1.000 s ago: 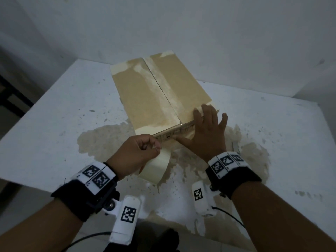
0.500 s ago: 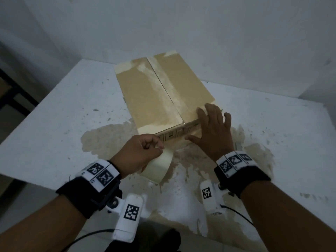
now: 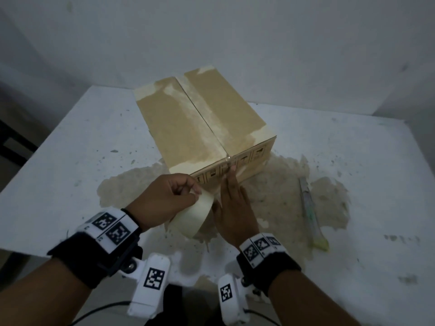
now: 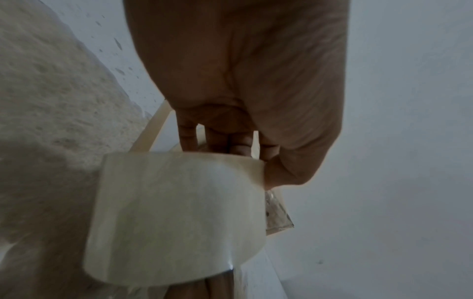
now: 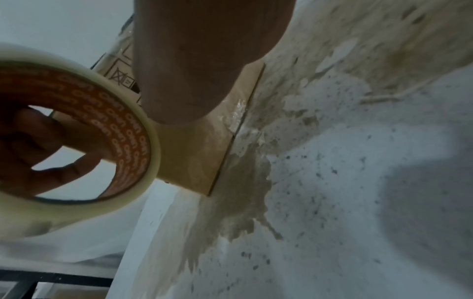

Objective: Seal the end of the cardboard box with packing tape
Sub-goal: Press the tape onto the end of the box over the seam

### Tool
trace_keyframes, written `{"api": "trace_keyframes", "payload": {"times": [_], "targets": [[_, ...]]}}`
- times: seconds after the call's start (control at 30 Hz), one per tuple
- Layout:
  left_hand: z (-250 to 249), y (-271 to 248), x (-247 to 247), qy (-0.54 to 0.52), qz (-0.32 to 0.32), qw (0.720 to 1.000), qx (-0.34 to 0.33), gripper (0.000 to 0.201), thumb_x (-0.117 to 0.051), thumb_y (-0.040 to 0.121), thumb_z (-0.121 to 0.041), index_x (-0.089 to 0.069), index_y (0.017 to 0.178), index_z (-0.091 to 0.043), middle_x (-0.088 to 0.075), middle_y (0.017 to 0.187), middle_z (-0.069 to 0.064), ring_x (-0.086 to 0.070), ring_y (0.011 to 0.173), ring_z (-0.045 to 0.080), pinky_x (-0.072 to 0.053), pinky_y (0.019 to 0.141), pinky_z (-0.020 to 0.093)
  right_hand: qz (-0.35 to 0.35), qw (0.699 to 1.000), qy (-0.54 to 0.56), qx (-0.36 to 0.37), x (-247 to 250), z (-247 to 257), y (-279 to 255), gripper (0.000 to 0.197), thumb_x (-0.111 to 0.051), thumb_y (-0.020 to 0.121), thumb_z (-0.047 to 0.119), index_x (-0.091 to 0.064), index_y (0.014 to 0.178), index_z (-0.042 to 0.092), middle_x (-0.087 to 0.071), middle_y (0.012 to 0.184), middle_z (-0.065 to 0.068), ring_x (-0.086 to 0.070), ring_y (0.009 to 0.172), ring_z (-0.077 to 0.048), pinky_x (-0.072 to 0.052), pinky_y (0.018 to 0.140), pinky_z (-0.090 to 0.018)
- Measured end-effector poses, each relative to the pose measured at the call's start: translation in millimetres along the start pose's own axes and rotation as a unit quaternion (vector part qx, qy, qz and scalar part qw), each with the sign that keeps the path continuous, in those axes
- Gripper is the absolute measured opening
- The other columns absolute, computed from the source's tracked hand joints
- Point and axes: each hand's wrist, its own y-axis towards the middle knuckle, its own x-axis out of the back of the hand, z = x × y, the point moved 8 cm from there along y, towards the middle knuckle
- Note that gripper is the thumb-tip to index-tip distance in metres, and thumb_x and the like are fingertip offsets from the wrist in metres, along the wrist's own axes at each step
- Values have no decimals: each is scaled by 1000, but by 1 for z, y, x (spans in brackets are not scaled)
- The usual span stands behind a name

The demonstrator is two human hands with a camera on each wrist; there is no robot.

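Observation:
A closed cardboard box (image 3: 188,123) lies on the white table (image 3: 70,147), its top seam running away from me. The near end face (image 3: 244,164) (image 5: 194,153) carries printed symbols and a strip of clear tape. My left hand (image 3: 169,198) (image 4: 243,85) grips a roll of pale packing tape (image 3: 195,216) (image 4: 176,218) (image 5: 84,153), fingers through its orange core, just in front of the box's end. My right hand (image 3: 233,205) (image 5: 199,60) lies with straight fingers against the end face, fingertips near the seam's lower end.
A utility knife (image 3: 310,212) with a yellow-green end lies on the table to the right of the box. Paint has peeled off the table around the box, leaving a rough beige patch (image 3: 282,184). White walls close in behind and to the right.
My right hand slid from the box's right near corner leftward to the middle of the end face. The left hand and roll stayed close by. The utility knife has come into sight.

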Motion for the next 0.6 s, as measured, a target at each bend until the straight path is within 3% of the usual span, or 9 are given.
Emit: {"api": "trace_keyframes", "payload": {"times": [0.1, 0.2, 0.23, 0.33, 0.43, 0.5, 0.6], "targets": [[0, 4, 1, -9, -2, 1000, 4, 10, -59, 72, -18, -68, 72, -20, -43, 55, 2, -41, 53, 12, -36, 56, 19, -20, 1000, -1, 6, 8, 0, -1, 65, -24, 94, 37, -10, 148, 3, -3, 159, -11, -16, 145, -24, -24, 115, -43], [-1, 6, 0, -10, 1, 1000, 2, 9, -60, 74, -17, -68, 71, -20, -49, 65, 22, -46, 63, 18, -39, 65, 29, -93, 995, -36, -27, 26, -10, -4, 59, -47, 89, 29, -31, 139, 0, -33, 149, -22, -41, 132, -34, -42, 103, -49], [-1, 6, -1, -8, 4, 1000, -1, 11, -61, 78, -13, -68, 71, -20, -48, 65, 21, -46, 63, 18, -39, 65, 29, -117, 991, -48, -40, 31, -13, -4, 62, -52, 86, 27, -31, 138, 0, -36, 146, -23, -42, 131, -35, -42, 102, -50], [-1, 5, -4, 5, 13, 1000, -9, 17, -60, 84, -5, -67, 75, -18, -49, 68, 15, -45, 62, 22, -39, 58, 26, -137, 986, -86, -43, 40, -8, 2, 70, -53, 82, 31, -25, 140, 4, -33, 148, -22, -31, 136, -33, -35, 104, -51], [1, 3, -5, 19, 12, 1000, -19, 16, -61, 83, -6, -67, 76, -19, -50, 69, 15, -50, 63, 24, -41, 52, 20, -105, 985, -126, -53, 32, -1, 9, 74, -50, 80, 37, -24, 142, 7, -29, 150, -23, -33, 137, -38, -35, 102, -57], [4, 2, -4, 26, 9, 999, -18, 14, -63, 82, -6, -67, 78, -19, -53, 70, 12, -53, 65, 23, -42, 53, 13, -89, 983, -141, -75, 25, -2, 8, 76, -54, 78, 36, -24, 143, 8, -27, 151, -22, -33, 137, -39, -35, 101, -58], [6, 1, 0, 28, 8, 999, -27, 15, -65, 81, -8, -68, 78, -22, -53, 67, 5, -55, 66, 19, -42, 58, 13, -71, 982, -151, -84, 18, -8, 6, 80, -61, 78, 35, -22, 143, 11, -26, 153, -20, -33, 137, -39, -33, 103, -59]]}}
